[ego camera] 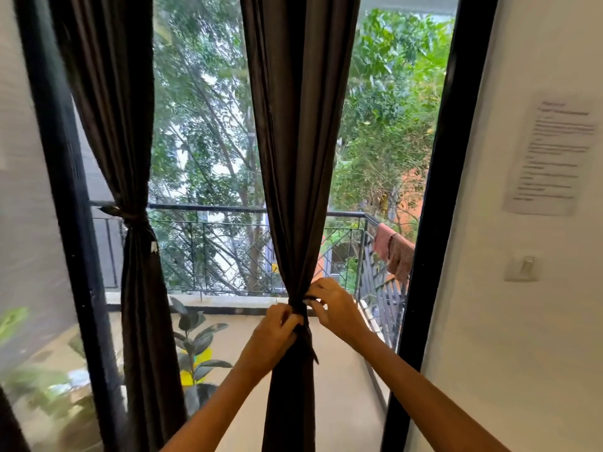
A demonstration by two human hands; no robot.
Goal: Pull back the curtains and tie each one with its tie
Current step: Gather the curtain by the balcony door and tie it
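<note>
Two dark brown curtains hang in front of a glass balcony door. The left curtain (130,132) is gathered and bound by its tie (132,217) at mid height. The right curtain (300,158) hangs in the middle of the window, bunched at its waist by a dark tie (303,316) wrapped around it. My left hand (277,334) pinches the tie on the left side of the bunch. My right hand (332,305) grips the tie's other end on the right side. One loose end of the tie dangles below my hands.
A black door frame (437,223) stands right of the curtain, beside a white wall with a paper notice (554,154) and a switch (522,268). Outside are a balcony railing (228,243), a potted plant (195,347) and a cloth (396,252) draped on the rail.
</note>
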